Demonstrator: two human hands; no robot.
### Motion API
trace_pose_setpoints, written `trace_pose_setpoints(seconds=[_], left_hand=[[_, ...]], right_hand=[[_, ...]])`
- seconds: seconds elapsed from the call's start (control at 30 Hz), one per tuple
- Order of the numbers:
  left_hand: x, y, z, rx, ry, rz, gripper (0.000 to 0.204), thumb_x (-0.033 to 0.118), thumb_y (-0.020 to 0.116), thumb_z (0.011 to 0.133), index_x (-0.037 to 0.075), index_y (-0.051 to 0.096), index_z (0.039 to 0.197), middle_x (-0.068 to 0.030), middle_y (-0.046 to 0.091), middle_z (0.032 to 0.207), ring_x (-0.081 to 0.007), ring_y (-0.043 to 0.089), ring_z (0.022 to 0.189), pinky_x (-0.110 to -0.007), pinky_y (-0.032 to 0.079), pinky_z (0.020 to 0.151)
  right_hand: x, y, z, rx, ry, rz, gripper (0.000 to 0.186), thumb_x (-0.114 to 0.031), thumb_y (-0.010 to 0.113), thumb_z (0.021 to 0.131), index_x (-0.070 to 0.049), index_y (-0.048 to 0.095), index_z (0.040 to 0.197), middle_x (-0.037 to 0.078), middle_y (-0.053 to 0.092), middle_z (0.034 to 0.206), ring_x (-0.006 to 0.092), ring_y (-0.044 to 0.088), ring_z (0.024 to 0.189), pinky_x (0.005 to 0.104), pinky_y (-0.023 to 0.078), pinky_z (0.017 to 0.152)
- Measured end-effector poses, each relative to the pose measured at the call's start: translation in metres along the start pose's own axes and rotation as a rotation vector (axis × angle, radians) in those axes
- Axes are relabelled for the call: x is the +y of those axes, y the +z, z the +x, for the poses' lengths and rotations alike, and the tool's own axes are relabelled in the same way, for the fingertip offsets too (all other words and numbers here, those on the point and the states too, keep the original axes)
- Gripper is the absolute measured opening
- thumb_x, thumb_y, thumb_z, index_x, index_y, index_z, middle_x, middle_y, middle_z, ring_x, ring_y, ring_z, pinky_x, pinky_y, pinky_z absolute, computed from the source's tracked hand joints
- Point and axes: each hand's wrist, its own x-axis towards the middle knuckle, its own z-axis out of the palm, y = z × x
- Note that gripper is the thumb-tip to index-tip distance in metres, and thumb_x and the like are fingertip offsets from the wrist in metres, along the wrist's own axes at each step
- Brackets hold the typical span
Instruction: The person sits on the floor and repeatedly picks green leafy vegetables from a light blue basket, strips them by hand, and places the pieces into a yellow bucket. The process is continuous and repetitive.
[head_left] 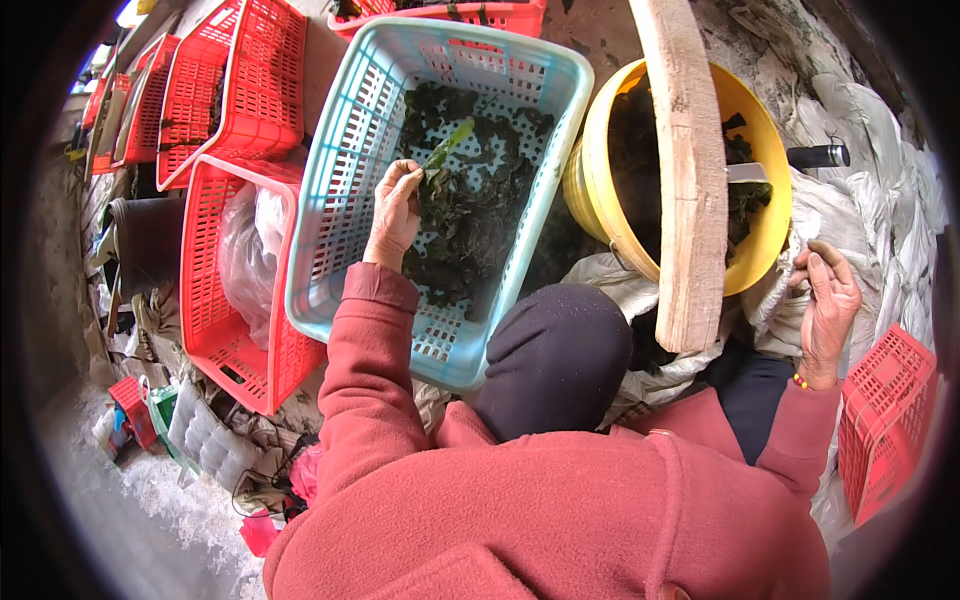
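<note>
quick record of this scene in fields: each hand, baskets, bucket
left hand: fingers pinch a green leaf over the blue basket
right hand: open, resting on white sacking, holding nothing
blue basket: dark leafy greens inside
yellow bucket: dark greens, wooden plank across it
red baskets: stacked at left

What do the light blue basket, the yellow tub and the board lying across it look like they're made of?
The light blue basket looks like moulded plastic: a regular slotted lattice in one even colour with a slight sheen. The yellow tub also looks plastic, with a smooth, thin rim and uniform colour. The board appears to be bare, unfinished wood: pale, grainy, with rough worn edges.
</note>
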Motion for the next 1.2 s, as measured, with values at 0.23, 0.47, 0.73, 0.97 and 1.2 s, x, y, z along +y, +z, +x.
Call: trace_pose_setpoints(seconds=[0.23, 0.47, 0.73, 0.97, 1.2], left_hand=[[0.089, 0.086, -0.036, -0.260, 0.215, 0.280, 0.007, 0.007, 0.058, 0.093, 0.003, 0.057, 0.098, -0.0021, 0.061, 0.086, -0.0087, 0.055, 0.072, -0.022, 0.046, 0.066], [0.021, 0.034, -0.013, 0.008, 0.370, 1.645, 0.052, 0.017, 0.071, 0.077, 0.019, 0.050, 0.125, -0.0212, 0.055, 0.116, -0.0411, 0.064, 0.087, -0.047, 0.052, 0.076], [-0.145, -0.005, -0.019, -0.300, -0.066, 1.765, 0.051, 0.012, 0.069, 0.074, 0.022, 0.057, 0.122, -0.0219, 0.053, 0.120, -0.0419, 0.064, 0.093, -0.049, 0.054, 0.079], [0.009, 0.008, -0.007, -0.193, -0.009, 0.546, 0.008, 0.010, 0.064, 0.089, 0.002, 0.063, 0.091, 0.0036, 0.061, 0.084, -0.0044, 0.053, 0.075, -0.021, 0.044, 0.067], [0.175, 0.110, 0.008, -0.146, 0.095, 0.288, 0.021, 0.012, 0.060, 0.092, 0.001, 0.062, 0.110, -0.0048, 0.068, 0.092, -0.0123, 0.065, 0.074, -0.025, 0.053, 0.063]], right_hand=[[-0.062, 0.122, -0.023, -0.388, -0.137, 0.082, 0.024, 0.001, 0.062, 0.090, 0.004, 0.062, 0.114, 0.009, 0.069, 0.098, 0.0159, 0.067, 0.091, 0.0262, 0.053, 0.084], [-0.075, 0.136, -0.047, -0.603, -0.388, -0.089, 0.019, 0.006, 0.063, 0.086, 0.003, 0.068, 0.105, 0.010, 0.070, 0.091, 0.0149, 0.068, 0.079, 0.0243, 0.055, 0.071], [-0.027, 0.064, -0.059, -0.311, -0.041, -0.207, 0.012, 0.006, 0.060, 0.089, 0.007, 0.065, 0.100, 0.012, 0.069, 0.088, 0.0164, 0.068, 0.077, 0.0260, 0.056, 0.070], [-0.015, 0.053, -0.056, -0.223, 0.027, -0.072, 0.014, 0.003, 0.058, 0.092, 0.007, 0.063, 0.104, 0.012, 0.068, 0.091, 0.0159, 0.066, 0.079, 0.0272, 0.056, 0.073], [-0.024, 0.053, -0.063, -0.232, 0.005, 0.040, 0.013, 0.004, 0.059, 0.091, 0.006, 0.064, 0.102, 0.011, 0.068, 0.088, 0.0154, 0.067, 0.076, 0.0260, 0.055, 0.071]])
